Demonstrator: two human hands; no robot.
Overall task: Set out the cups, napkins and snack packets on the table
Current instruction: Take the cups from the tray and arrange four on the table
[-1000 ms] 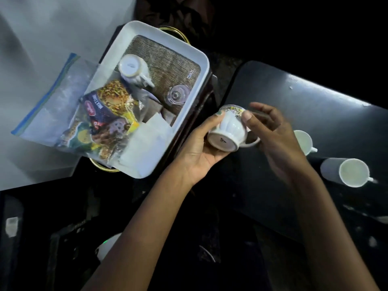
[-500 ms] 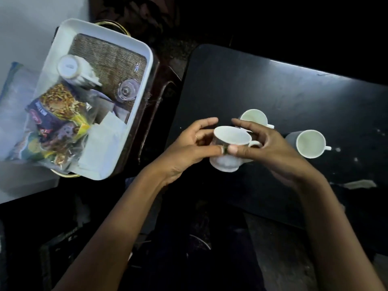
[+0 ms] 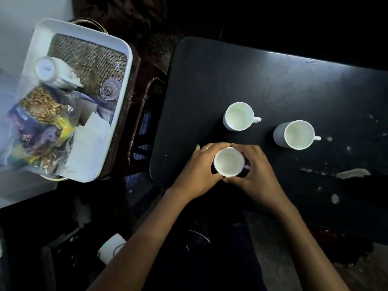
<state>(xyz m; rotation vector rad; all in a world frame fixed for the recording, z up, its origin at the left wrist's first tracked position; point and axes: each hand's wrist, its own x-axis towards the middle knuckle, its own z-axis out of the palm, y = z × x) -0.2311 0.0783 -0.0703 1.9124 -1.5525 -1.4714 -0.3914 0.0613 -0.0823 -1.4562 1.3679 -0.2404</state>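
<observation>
A white cup (image 3: pixel 228 161) stands upright near the front left of the black table (image 3: pixel 273 80). My left hand (image 3: pixel 199 171) and my right hand (image 3: pixel 254 171) both curl round its sides. Two more white cups stand upright on the table, one (image 3: pixel 239 116) just behind my hands and one (image 3: pixel 297 134) to the right. In the white tray (image 3: pixel 126 80) at the left lie another cup (image 3: pixel 52 71) on its side, colourful snack packets (image 3: pixel 39 131) in clear plastic, and white napkins (image 3: pixel 90 141).
A small clear glass (image 3: pixel 109 89) stands in the tray on a woven mat (image 3: pixel 88 57). The tray rests on a dark stand left of the table. Worn pale patches (image 3: pixel 352 173) mark the table's right side. A white object (image 3: pixel 111 248) lies on the dark floor below.
Both hands have turned the cup upright and brought it down from mid-air onto the table's front left. The view has swung right, so the tray sits further left.
</observation>
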